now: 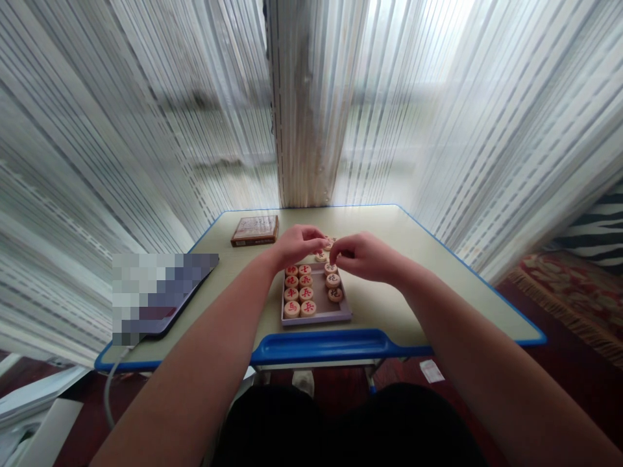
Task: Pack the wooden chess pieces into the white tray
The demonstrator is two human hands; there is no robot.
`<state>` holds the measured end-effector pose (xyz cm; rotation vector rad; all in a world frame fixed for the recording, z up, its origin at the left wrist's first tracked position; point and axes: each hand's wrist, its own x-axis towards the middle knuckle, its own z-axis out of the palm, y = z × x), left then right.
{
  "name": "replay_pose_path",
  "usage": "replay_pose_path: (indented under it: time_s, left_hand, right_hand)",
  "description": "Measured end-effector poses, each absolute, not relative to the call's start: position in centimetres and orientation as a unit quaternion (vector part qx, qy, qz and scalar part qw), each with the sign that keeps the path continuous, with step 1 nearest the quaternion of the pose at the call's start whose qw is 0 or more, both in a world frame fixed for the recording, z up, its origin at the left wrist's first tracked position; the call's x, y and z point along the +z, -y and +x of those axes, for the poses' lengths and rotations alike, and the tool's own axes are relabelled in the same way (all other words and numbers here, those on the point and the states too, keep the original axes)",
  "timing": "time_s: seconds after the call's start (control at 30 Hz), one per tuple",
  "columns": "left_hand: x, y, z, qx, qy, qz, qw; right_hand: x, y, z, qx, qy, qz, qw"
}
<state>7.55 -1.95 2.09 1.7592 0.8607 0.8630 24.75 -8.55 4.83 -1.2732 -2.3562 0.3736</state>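
Note:
An open box tray [317, 318] lies on the table near its front edge. Two columns of round pieces with red characters [292, 309] fill its left side, and pieces with dark characters [334, 295] line its right side. My left hand [300, 245] is over the tray's far left, fingertips close together beside a piece [329, 244] beyond the tray; whether it grips that piece is unclear. My right hand [359, 255] is above the tray's far right corner, fingers curled down at the topmost dark piece [330, 268]. Another loose piece [320, 257] lies between the hands.
A flat brown box [256, 231] rests at the table's back left. A tablet-like device [180, 301], partly pixelated, is at the left edge with a cable [108, 389]. The table [423, 285] has a blue rim; curtains hang behind it.

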Motion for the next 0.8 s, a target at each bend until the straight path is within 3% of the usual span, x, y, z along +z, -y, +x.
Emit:
replay_pose_path:
  time_s: [0.27, 0.4, 0.53, 0.8]
  left_hand:
    - [1.7, 1.8, 7.4, 0.322, -0.374, 0.722, 0.485]
    - [1.9, 1.9, 7.5, 0.309, -0.375, 0.729, 0.482]
    - [2.1, 1.9, 7.5, 0.303, -0.390, 0.728, 0.475]
    - [1.3, 1.3, 7.5, 0.307, -0.370, 0.745, 0.463]
  right_hand:
    - [2.6, 5.6, 25.7, 0.031, 0.819, -0.535, 0.205]
    - [3.4, 6.6, 25.6, 0.129, 0.851, -0.467, 0.203]
    - [4.8, 8.4, 25.0, 0.304, 0.861, -0.391, 0.117]
    - [4.9, 8.9, 24.6, 0.262, 0.868, -0.420, 0.042]
